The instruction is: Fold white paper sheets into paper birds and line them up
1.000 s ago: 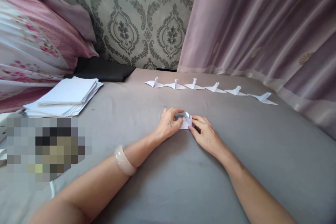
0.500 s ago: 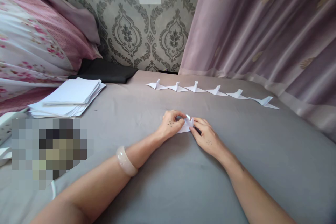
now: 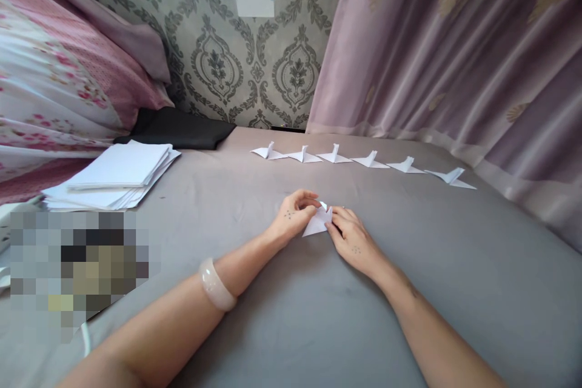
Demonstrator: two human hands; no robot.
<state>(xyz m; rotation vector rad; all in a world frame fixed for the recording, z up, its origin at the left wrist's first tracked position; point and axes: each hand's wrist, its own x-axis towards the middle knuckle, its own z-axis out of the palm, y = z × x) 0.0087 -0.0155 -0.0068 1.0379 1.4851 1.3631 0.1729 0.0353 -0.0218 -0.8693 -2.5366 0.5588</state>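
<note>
Between my two hands is a small folded white paper (image 3: 317,222), a triangular flap of it showing toward me. My left hand (image 3: 294,213) grips its left side and top, thumb and fingers closed on it. On the right edge, my right hand (image 3: 354,236) pinches the paper between thumb and fingers. Part of the paper is hidden behind the fingers. Beyond my hands stands a row of several folded paper figures (image 3: 335,154), each with flat wings and an upright piece. A pale bangle circles my left forearm.
A stack of white paper (image 3: 119,165) lies at the left, with a black folded cloth or bag (image 3: 177,127) behind it. A blurred-out object (image 3: 97,267) sits nearer me. Curtains (image 3: 431,42) hang at the right, and grey bedding (image 3: 282,321) spreads under everything.
More of the folded paper's lower left corner shows now, as my left fingers have lifted slightly. Both hands stay on the paper. The whole view has shifted a little.
</note>
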